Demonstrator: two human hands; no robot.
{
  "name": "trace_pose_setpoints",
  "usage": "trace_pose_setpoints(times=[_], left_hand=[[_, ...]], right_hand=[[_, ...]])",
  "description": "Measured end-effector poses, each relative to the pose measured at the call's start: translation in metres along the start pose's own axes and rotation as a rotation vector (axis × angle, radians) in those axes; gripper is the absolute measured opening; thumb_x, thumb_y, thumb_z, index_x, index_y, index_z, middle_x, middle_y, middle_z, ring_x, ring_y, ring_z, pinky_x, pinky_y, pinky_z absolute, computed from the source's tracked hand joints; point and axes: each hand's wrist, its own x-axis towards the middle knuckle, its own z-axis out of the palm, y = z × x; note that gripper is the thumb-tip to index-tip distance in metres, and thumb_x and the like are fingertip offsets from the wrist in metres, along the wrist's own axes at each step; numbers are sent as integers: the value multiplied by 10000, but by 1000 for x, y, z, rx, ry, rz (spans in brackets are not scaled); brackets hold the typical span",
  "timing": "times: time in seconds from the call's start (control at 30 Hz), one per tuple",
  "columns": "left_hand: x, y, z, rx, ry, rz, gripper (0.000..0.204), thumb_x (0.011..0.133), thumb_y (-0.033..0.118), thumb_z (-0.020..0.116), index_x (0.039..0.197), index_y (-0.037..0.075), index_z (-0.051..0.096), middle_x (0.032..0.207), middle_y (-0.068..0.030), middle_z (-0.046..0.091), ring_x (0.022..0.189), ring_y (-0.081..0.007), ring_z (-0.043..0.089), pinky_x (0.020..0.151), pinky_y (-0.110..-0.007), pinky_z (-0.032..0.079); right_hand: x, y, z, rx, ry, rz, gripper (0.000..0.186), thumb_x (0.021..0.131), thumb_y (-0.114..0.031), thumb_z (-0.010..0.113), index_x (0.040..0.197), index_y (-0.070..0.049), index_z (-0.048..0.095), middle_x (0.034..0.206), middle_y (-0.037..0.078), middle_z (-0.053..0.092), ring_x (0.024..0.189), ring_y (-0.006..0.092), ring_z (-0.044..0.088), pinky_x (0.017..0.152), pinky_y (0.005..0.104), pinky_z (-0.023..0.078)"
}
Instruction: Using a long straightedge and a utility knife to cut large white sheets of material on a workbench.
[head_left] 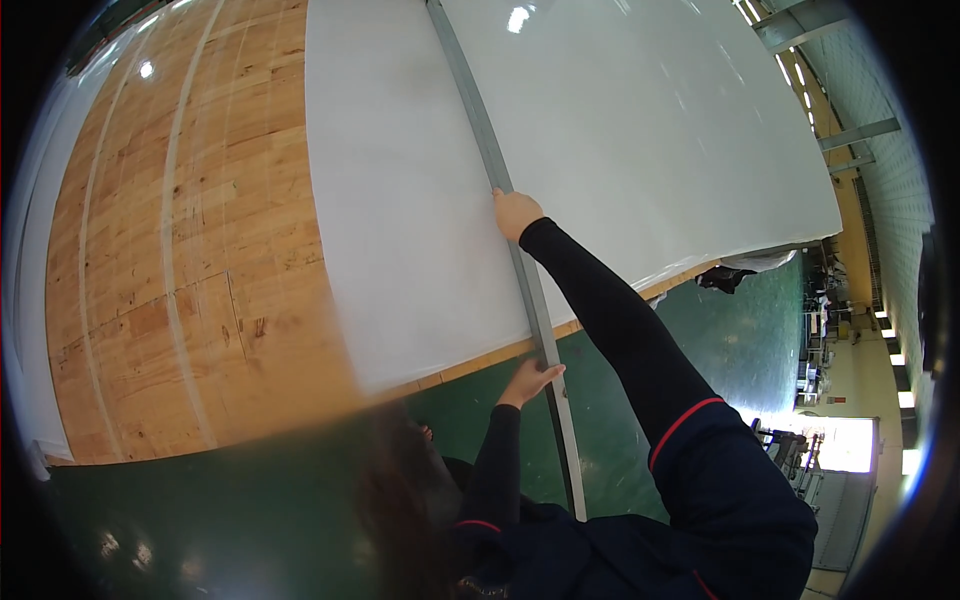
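A long, straight grey metal bar (pixel 470 95) lies across a glossy white sheet (pixel 620 110) and sticks out past the near edge of the wooden table (pixel 200 250). My right hand (pixel 517 213) is closed on the bar over the sheet, its arm reaching across from the lower right. Nearer to me, just beyond the table edge, my left hand (pixel 530 382) grips the same bar, with the thumb along its side. The fingers under the bar are partly hidden.
Pale strips run along the bare wood on the left. Green floor (pixel 720 320) shows below the table edge. A dark item (pixel 725 278) hangs by the table's right edge. Equipment (pixel 815 330) stands far right, beside a bright opening (pixel 845 443). Dark blurred hair (pixel 400 490) covers part of the lower middle.
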Motion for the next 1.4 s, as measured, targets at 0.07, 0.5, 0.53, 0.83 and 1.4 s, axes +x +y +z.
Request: trace_pose_setpoints(times=[0.07, 0.5, 0.53, 0.83, 1.4], left_hand=[[-1, 7, 2, 30, -2, -8, 376, 691, 307, 595, 861, -25, 553, 825, -102, 573, 776, -175, 541, 697, -277, 408], [3, 0, 1, 59, 44, -15, 382, 670, 327, 598, 806, -28, 566, 729, -84, 571, 670, -137, 529, 603, -263, 405], [5, -2, 2, 119, 80, -6, 426, 650, 368, 604, 786, -33, 565, 707, -96, 571, 650, -155, 536, 595, -277, 411], [13, -24, 7, -27, 166, 82, 341, 675, 278, 579, 741, -55, 552, 680, -99, 572, 631, -115, 514, 556, -266, 391], [4, -3, 13, 77, 154, 153, 216, 719, 157, 525, 713, -58, 546, 698, -93, 586, 664, -97, 524, 552, -280, 407]], right_hand=[[-18, 2, 2, 4, -16, 3, 236, 739, -72, 409, 950, 15, 468, 712, 156, 564, 663, 288, 566, 566, 347, 464], [-124, -5, 10, 94, -138, 33, 385, 747, -61, 355, 1122, 21, 377, 665, 178, 552, 618, 306, 556, 545, 385, 456], [-130, -5, 11, 105, -132, 35, 394, 745, -60, 352, 1131, 17, 371, 661, 177, 551, 616, 307, 555, 548, 388, 455], [-180, -18, 20, 121, -179, 66, 496, 701, -47, 408, 1184, -4, 306, 640, 185, 533, 599, 316, 533, 548, 388, 436], [-240, -22, 25, 180, -283, 201, 576, 684, -67, 466, 1217, -15, 254, 636, 160, 536, 607, 294, 537, 556, 382, 431]])
